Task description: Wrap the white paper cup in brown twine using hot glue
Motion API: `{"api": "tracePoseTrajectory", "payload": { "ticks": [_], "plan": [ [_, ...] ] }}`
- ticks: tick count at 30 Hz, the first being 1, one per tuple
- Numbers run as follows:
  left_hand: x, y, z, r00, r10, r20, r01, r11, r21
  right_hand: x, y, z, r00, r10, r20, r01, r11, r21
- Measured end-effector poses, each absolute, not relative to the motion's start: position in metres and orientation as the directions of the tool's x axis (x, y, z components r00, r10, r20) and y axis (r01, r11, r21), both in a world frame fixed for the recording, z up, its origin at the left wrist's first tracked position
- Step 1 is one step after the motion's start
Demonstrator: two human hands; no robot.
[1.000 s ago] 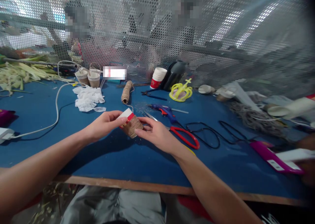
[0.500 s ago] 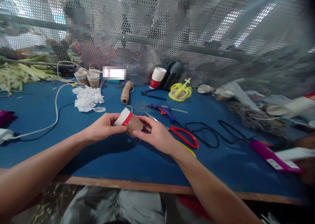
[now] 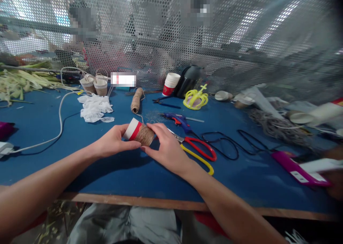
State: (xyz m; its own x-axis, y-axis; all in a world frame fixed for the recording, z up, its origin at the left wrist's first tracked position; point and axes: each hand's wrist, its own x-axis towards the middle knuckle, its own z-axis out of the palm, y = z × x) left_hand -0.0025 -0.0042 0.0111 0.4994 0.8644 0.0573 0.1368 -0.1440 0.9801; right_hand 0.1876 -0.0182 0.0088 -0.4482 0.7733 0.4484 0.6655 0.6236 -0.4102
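Note:
A paper cup [image 3: 132,129], white with a red band, lies tilted between my two hands, its right part wrapped in brown twine. My left hand [image 3: 115,141] grips the white and red end between thumb and fingers. Around the twine-covered end closes my right hand [image 3: 164,145], fingers on top and thumb below. From the cup a strand runs up to a roll of twine [image 3: 136,100] on the blue table [image 3: 150,181]. Just right of my right hand lie scissors [image 3: 199,148] with one red and one yellow handle.
Behind the scissors is a blue glue gun [image 3: 178,120] with a black cord. Farther back stand stacked cups [image 3: 171,84], a dark kettle [image 3: 190,80] and a yellow crown [image 3: 195,99]. White cloth [image 3: 95,107] and twine-wrapped cups [image 3: 101,86] are at left.
My right hand has shifted its grip on the cup, its thumb now lower and closer to my left thumb. The cup has turned slightly, and more of the scissors shows.

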Motion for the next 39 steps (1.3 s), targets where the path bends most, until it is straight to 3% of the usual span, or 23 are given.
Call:
{"api": "tracePoseTrajectory", "payload": {
  "ticks": [7, 12, 17, 21, 25, 27, 29, 32, 35, 39],
  "plan": [
    [0.002, -0.007, 0.007, 0.409, 0.912, 0.027, 0.125, -0.086, 0.988, 0.184, -0.024, 0.007, -0.505, 0.736, 0.452, 0.688, 0.659, -0.304],
    [0.003, -0.007, 0.008, 0.4, 0.915, 0.053, 0.156, -0.125, 0.98, 0.187, -0.02, 0.008, -0.497, 0.741, 0.451, 0.683, 0.655, -0.324],
    [0.003, -0.007, 0.01, 0.378, 0.919, 0.112, 0.299, -0.236, 0.925, 0.19, -0.019, 0.013, -0.439, 0.768, 0.467, 0.676, 0.624, -0.392],
    [0.002, -0.005, 0.007, 0.375, 0.917, 0.135, 0.368, -0.281, 0.886, 0.193, -0.018, 0.018, -0.358, 0.867, 0.347, 0.696, 0.495, -0.52],
    [0.0, -0.004, 0.005, 0.394, 0.904, 0.165, 0.433, -0.341, 0.835, 0.21, -0.004, 0.03, -0.177, 0.918, 0.356, 0.721, 0.367, -0.588],
    [-0.001, -0.005, 0.004, 0.421, 0.889, 0.181, 0.45, -0.378, 0.809, 0.226, 0.01, 0.038, -0.059, 0.945, 0.322, 0.797, 0.238, -0.555],
    [-0.002, -0.006, 0.004, 0.45, 0.871, 0.198, 0.449, -0.413, 0.792, 0.245, 0.027, 0.044, 0.096, 0.96, 0.261, 0.919, 0.015, -0.393],
    [-0.001, -0.008, 0.005, 0.479, 0.856, 0.197, 0.473, -0.441, 0.763, 0.27, 0.05, 0.04, 0.165, 0.975, 0.147, 0.938, -0.109, -0.328],
    [-0.001, -0.008, 0.006, 0.498, 0.849, 0.178, 0.49, -0.444, 0.75, 0.279, 0.067, 0.024, 0.184, 0.981, 0.055, 0.931, -0.156, -0.331],
    [0.0, -0.008, 0.005, 0.516, 0.847, 0.131, 0.473, -0.409, 0.78, 0.275, 0.077, 0.01, 0.203, 0.978, 0.047, 0.893, -0.166, -0.418]
  ]
}}
